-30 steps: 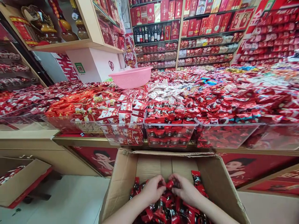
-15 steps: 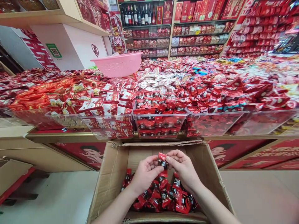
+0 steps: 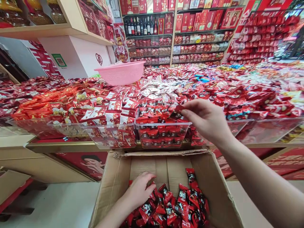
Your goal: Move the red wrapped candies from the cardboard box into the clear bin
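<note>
My right hand [image 3: 205,118] pinches a red and black wrapped candy [image 3: 177,112] above the right side of a clear plastic bin [image 3: 163,126]. Similar red and black candies stand in neat rows inside that bin. Lower down, my left hand [image 3: 141,188] is inside a cardboard box [image 3: 217,180], over the left part of a loose heap of wrapped candies [image 3: 169,205]. Its fingers are stretched out with the thumb apart, and I see nothing held in it. The fingertips are near the candies; whether they touch is unclear.
Several more clear bins of wrapped sweets line the counter [image 3: 78,144] on both sides. A pink plastic basket [image 3: 121,73] rests on the sweets behind. Shelves with wine bottles [image 3: 140,27] and red boxes stand at the back. A stool [image 3: 16,193] is at the lower left.
My hands have parted. The right one has carried the candy up from above the box to the bin, while the left has dropped lower into the box. The view has tilted slightly upward.
</note>
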### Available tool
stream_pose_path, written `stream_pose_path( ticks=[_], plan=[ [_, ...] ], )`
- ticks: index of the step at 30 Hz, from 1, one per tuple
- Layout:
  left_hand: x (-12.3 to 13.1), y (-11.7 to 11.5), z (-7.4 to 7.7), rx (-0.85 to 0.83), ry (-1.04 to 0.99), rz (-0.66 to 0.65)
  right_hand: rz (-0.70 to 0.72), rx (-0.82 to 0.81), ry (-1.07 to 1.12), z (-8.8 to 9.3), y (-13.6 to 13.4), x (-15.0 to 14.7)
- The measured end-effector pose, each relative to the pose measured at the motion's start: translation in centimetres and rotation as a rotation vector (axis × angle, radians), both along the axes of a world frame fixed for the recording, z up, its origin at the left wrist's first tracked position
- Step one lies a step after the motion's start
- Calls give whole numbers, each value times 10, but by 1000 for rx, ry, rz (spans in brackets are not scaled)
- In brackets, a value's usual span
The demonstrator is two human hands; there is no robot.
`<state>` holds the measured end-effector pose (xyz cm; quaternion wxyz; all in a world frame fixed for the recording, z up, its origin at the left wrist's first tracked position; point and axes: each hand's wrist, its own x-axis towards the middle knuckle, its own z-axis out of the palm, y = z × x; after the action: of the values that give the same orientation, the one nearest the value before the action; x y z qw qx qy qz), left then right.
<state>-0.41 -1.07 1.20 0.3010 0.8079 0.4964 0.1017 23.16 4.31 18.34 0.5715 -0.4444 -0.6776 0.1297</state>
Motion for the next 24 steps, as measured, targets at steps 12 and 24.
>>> stream_pose_path(
  ticks=[12, 24],
  plan=[
    [-14, -13, -16, -81, 225, -14, 43, -4, -407, -11, 28, -18],
    [-14, -15, -27, -59, 288, -35, 25, -49, -418, -12, 34, -21]
  ],
)
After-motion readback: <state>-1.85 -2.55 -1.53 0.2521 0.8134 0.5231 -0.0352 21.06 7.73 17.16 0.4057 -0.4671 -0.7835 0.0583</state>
